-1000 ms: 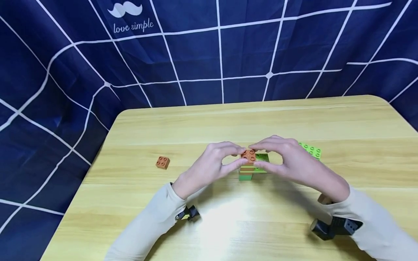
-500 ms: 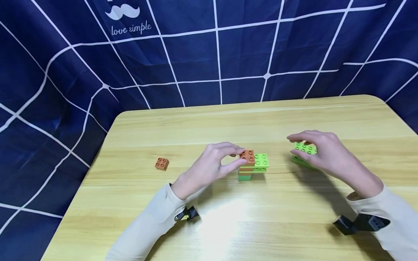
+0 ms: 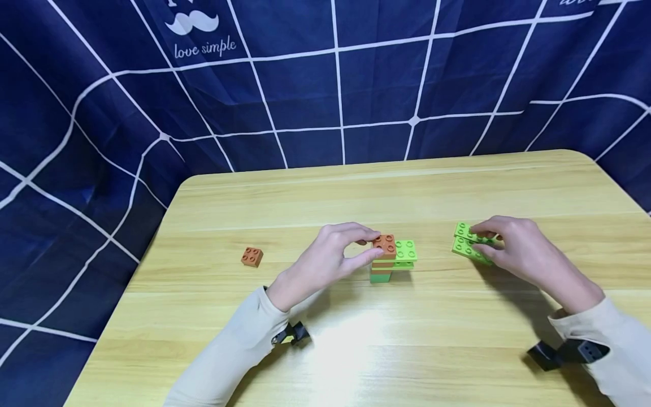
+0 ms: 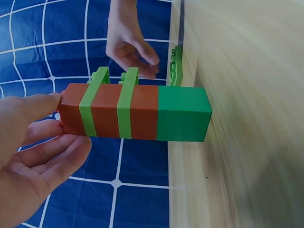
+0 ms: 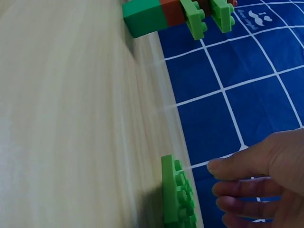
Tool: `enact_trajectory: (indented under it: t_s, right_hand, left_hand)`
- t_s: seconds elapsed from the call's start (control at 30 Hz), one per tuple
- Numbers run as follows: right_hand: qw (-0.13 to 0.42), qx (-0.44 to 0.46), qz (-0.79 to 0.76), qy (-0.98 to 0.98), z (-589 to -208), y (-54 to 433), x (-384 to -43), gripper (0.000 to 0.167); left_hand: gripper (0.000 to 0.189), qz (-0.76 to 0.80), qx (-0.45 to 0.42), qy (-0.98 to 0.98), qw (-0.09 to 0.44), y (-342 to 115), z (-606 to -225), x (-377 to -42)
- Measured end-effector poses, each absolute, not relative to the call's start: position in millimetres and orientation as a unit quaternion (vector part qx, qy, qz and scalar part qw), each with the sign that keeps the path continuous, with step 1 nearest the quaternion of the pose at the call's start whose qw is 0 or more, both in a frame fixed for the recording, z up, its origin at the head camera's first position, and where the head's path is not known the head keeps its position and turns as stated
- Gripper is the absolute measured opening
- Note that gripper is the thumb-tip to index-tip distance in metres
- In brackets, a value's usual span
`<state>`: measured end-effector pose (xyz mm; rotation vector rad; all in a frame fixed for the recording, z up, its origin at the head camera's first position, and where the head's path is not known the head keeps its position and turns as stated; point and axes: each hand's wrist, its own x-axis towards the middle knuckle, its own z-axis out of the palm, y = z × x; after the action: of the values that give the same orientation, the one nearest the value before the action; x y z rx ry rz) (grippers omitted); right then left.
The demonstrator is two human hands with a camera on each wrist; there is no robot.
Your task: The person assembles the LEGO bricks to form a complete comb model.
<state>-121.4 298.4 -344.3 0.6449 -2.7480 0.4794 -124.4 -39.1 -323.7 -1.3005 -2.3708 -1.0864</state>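
Note:
A stack of toy building bricks [image 3: 384, 247] stands on the table. Its base is a dark green brick [image 4: 184, 114], topped by orange-brown bricks with two light green plates [image 4: 126, 102] between them, jutting right in the head view. My left hand [image 3: 330, 257] grips the top orange-brown brick [image 4: 72, 110] between thumb and fingers. Over at the right, my right hand [image 3: 524, 251] hovers with bent fingers above the loose light green studded plates [image 3: 465, 244] lying side by side. The right wrist view shows a gap between its fingers [image 5: 247, 187] and the nearer plate [image 5: 176, 194].
A loose orange-brown brick [image 3: 252, 256] lies on the wooden table [image 3: 285, 203] to the left of the stack. Behind the table hangs a dark blue curtain [image 3: 300, 85] with white lines.
My right hand has left the top of the stack and moved right, then lowered toward the light green plates. My left hand has kept its hold on the top brick.

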Motion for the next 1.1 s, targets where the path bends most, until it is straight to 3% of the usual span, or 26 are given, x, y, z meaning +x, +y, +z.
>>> enact_trajectory:
  t_s: [0.83, 1.1]
  right_hand:
    - [0.069, 0.189, 0.145, -0.969, -364, 293, -114, 0.042]
    - [0.057, 0.186, 0.138, -0.971, -365, 293, -114, 0.037]
  left_hand:
    - [0.026, -0.378, -0.454, -0.796, 0.133, -38, -330, -126]
    - [0.026, -0.388, -0.455, -0.792, 0.124, -39, -331, -129]
